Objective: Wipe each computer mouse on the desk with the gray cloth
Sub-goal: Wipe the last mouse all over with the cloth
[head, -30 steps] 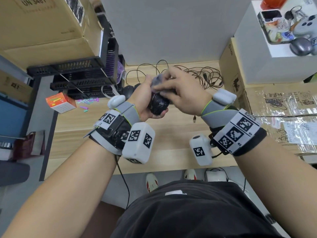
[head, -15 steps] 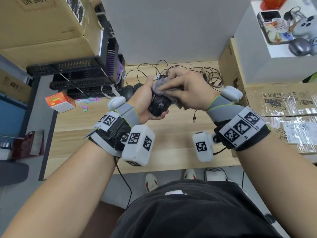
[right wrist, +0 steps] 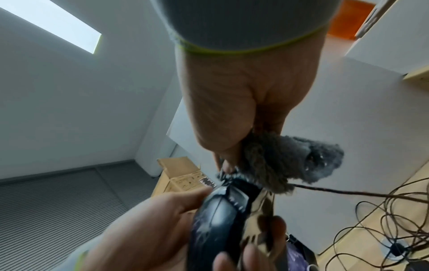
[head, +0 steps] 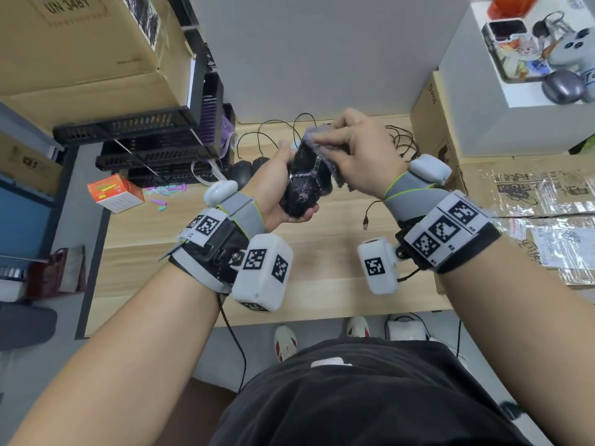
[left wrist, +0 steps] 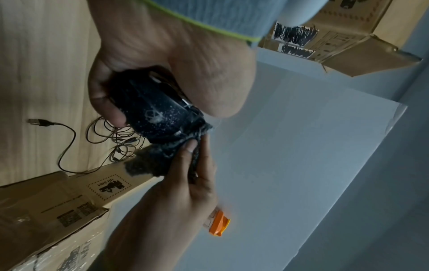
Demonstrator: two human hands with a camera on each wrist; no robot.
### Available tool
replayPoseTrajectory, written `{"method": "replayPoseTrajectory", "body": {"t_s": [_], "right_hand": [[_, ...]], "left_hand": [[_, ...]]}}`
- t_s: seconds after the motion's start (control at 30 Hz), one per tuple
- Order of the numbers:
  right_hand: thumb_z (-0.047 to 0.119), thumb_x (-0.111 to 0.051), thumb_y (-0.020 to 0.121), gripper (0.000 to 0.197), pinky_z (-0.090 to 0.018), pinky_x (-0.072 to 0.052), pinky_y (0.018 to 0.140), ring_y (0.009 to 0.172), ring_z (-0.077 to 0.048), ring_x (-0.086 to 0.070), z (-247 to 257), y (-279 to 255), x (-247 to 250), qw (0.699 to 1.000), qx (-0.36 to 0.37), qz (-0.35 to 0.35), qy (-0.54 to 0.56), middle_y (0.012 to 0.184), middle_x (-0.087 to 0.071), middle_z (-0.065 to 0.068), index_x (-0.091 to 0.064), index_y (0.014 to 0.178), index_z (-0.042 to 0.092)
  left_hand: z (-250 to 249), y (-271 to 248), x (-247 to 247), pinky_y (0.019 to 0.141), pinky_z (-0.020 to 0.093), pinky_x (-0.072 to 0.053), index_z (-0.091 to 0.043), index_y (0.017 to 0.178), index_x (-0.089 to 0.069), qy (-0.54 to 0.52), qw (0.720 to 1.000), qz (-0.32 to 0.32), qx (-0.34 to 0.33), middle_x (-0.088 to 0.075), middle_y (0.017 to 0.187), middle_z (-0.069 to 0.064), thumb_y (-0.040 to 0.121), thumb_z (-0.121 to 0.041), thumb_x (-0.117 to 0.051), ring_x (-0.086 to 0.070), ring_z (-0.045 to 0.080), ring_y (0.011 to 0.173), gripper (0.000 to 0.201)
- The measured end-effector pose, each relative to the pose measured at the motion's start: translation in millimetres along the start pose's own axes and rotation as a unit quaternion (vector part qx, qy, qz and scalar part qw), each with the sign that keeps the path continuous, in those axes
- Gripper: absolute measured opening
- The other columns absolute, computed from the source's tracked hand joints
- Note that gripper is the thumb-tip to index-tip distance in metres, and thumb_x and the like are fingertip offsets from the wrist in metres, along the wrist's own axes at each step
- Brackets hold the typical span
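Note:
My left hand (head: 273, 188) grips a black speckled mouse (head: 304, 185) from below and holds it in the air above the wooden desk (head: 322, 272). My right hand (head: 349, 146) pinches the gray cloth (head: 317, 138) and presses it on the mouse's far end. In the left wrist view the cloth (left wrist: 148, 165) bunches under the right hand's fingers at the tip of the mouse (left wrist: 160, 111). In the right wrist view the cloth (right wrist: 290, 161) hangs over the mouse (right wrist: 216, 220). Two more dark mice (head: 241, 173) lie on the desk behind my left wrist.
A tangle of thin black cables (head: 397, 136) lies at the back of the desk, with a loose USB plug (head: 366, 223) nearer me. Black trays (head: 154, 146) and an orange box (head: 114, 193) stand at the left, cardboard boxes (head: 515, 194) at the right.
My right hand rubbed the cloth down over the mouse, then back up to its far end. My left hand has kept its grip and tilted the mouse a little.

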State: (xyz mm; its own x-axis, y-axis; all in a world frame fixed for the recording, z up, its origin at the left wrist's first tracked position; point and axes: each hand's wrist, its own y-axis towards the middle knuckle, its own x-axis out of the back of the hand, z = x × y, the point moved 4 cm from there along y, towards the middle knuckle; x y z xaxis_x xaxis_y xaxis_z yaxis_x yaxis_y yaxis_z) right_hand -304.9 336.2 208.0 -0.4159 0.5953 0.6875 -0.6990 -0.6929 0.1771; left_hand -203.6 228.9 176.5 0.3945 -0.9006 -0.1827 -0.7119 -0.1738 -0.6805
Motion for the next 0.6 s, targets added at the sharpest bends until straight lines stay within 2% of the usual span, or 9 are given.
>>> {"method": "replayPoseTrajectory", "body": {"t_s": [0.07, 0.1, 0.17, 0.27, 0.33, 0.4, 0.47, 0.53, 0.6], "right_hand": [[0.013, -0.066, 0.090, 0.023, -0.008, -0.041, 0.062, 0.064, -0.007, -0.055, 16.0, -9.2, -7.6, 0.996, 0.065, 0.053, 0.011, 0.097, -0.051, -0.004, -0.074, 0.111, 0.018], [0.012, -0.067, 0.089, 0.023, -0.007, -0.042, 0.056, 0.058, -0.004, -0.054, 19.8, -13.5, -11.2, 0.993, 0.083, 0.087, 0.018, 0.098, -0.051, -0.005, -0.074, 0.110, 0.018], [0.014, -0.069, 0.088, 0.023, -0.015, -0.049, 0.055, 0.061, 0.000, -0.056, 20.6, -17.1, -11.9, 0.988, 0.093, 0.126, 0.014, 0.096, -0.050, -0.001, -0.074, 0.109, 0.023], [0.017, -0.070, 0.088, 0.021, -0.022, -0.052, 0.052, 0.061, -0.012, -0.061, 15.5, -14.3, -2.7, 0.991, 0.062, 0.122, 0.001, 0.095, -0.050, 0.004, -0.076, 0.105, 0.028], [0.019, -0.069, 0.089, 0.018, -0.004, -0.040, 0.053, 0.054, 0.001, -0.055, 15.7, -13.5, 2.1, 0.991, 0.039, 0.122, -0.024, 0.096, -0.051, 0.004, -0.077, 0.103, 0.026], [0.019, -0.067, 0.090, 0.015, 0.001, -0.031, 0.051, 0.048, 0.003, -0.051, 18.4, -12.4, 4.8, 0.992, 0.026, 0.117, -0.046, 0.097, -0.053, 0.002, -0.077, 0.101, 0.024], [0.019, -0.066, 0.091, 0.015, -0.005, -0.035, 0.057, 0.051, -0.010, -0.057, 21.0, -11.7, 5.4, 0.993, 0.015, 0.104, -0.058, 0.096, -0.054, 0.000, -0.077, 0.098, 0.025], [0.019, -0.065, 0.090, 0.016, -0.025, -0.043, 0.074, 0.071, -0.022, -0.060, 22.4, -11.7, 4.1, 0.993, 0.013, 0.083, -0.078, 0.096, -0.055, -0.002, -0.076, 0.099, 0.026], [0.019, -0.065, 0.088, 0.019, -0.032, -0.043, 0.077, 0.080, -0.022, -0.055, 24.6, -12.8, 2.2, 0.994, 0.031, 0.071, -0.078, 0.095, -0.055, -0.006, -0.076, 0.103, 0.026]], "left_hand": [[-3.0, 1.0, 5.3, 0.053, 0.026, -0.050, -0.018, 0.122, -0.060, -0.015, 1.000, -0.008, 0.003, -0.065, 0.097, 0.017, 0.101, -0.069, -0.014, -0.058, 0.026, 0.062, 0.072], [-4.3, 1.0, 8.0, 0.053, 0.025, -0.050, -0.019, 0.118, -0.061, -0.021, 1.000, -0.013, 0.005, -0.064, 0.095, 0.017, 0.101, -0.069, -0.013, -0.058, 0.025, 0.062, 0.071], [-4.9, 0.4, 10.5, 0.053, 0.026, -0.051, -0.022, 0.111, -0.061, -0.026, 1.000, -0.013, 0.004, -0.061, 0.093, 0.015, 0.102, -0.068, -0.013, -0.056, 0.025, 0.062, 0.067], [-2.7, 0.5, 8.8, 0.054, 0.027, -0.052, -0.024, 0.126, -0.061, -0.026, 1.000, -0.002, -0.005, -0.063, 0.099, 0.015, 0.102, -0.067, -0.012, -0.058, 0.025, 0.062, 0.070], [-2.1, 0.7, 6.9, 0.054, 0.028, -0.052, -0.026, 0.125, -0.062, -0.031, 0.999, -0.005, -0.014, -0.066, 0.097, 0.013, 0.103, -0.066, -0.014, -0.061, 0.025, 0.060, 0.066], [-2.5, 1.0, 4.5, 0.055, 0.029, -0.052, -0.027, 0.114, -0.064, -0.037, 0.999, -0.009, -0.021, -0.067, 0.095, 0.011, 0.103, -0.065, -0.015, -0.062, 0.025, 0.063, 0.063], [-2.7, 2.7, 2.6, 0.058, 0.029, -0.052, -0.027, 0.110, -0.065, -0.043, 0.999, -0.012, -0.032, -0.069, 0.097, 0.009, 0.104, -0.064, -0.016, -0.065, 0.026, 0.071, 0.061], [-3.7, 6.0, 3.1, 0.063, 0.031, -0.052, -0.025, 0.118, -0.065, -0.044, 0.998, -0.025, -0.041, -0.070, 0.102, 0.008, 0.105, -0.062, -0.018, -0.067, 0.028, 0.079, 0.061], [-4.3, 9.3, 5.9, 0.066, 0.033, -0.054, -0.022, 0.126, -0.064, -0.048, 0.997, -0.041, -0.050, -0.072, 0.105, 0.007, 0.105, -0.061, -0.022, -0.067, 0.027, 0.083, 0.060]]}}
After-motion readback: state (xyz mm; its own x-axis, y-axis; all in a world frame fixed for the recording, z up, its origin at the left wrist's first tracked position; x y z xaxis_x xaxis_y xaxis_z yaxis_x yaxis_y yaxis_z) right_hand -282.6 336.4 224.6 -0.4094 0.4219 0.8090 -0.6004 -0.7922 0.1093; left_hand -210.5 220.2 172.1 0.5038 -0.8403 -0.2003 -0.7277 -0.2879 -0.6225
